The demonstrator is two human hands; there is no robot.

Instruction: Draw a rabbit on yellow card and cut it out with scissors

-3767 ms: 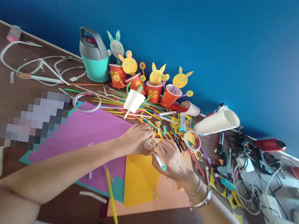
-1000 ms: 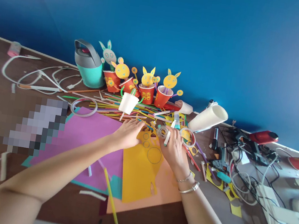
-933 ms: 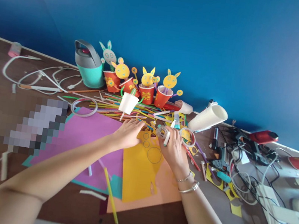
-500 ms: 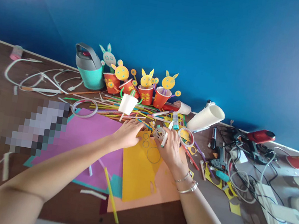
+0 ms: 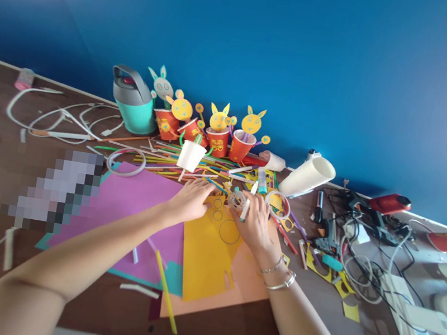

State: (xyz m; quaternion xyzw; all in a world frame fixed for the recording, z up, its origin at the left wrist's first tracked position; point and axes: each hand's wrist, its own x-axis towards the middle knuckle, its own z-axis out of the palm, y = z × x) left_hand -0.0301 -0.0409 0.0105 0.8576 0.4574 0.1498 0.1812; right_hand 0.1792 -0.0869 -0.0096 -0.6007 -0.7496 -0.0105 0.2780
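My left hand [image 5: 193, 199] lies over the edge between the purple paper [image 5: 149, 207] and the yellow paper [image 5: 207, 267], fingers stretched forward and touching the sheet. Drawn on the yellow paper are several pencilled circles of different sizes. My right hand [image 5: 255, 218] holds a white marker [image 5: 249, 201] with a green end between its fingers. Its fingertips also rest by a clear round piece with holes [image 5: 237, 199], at the top of the yellow sheet; whether they grip it is unclear. Peach paper [image 5: 248, 279] lies under the yellow one.
Decorated paper cups [image 5: 216, 142] with animal heads line the blue wall, beside a teal jug [image 5: 134, 102]. A white cup [image 5: 191, 155] stands before many loose straws [image 5: 159, 167]. Tape rolls [image 5: 279, 204], a cup stack [image 5: 309, 176], glue guns [image 5: 329, 238] and cables lie around.
The round piece with holes and the marker have shifted very slightly left. Both hands stay in nearly the same place.
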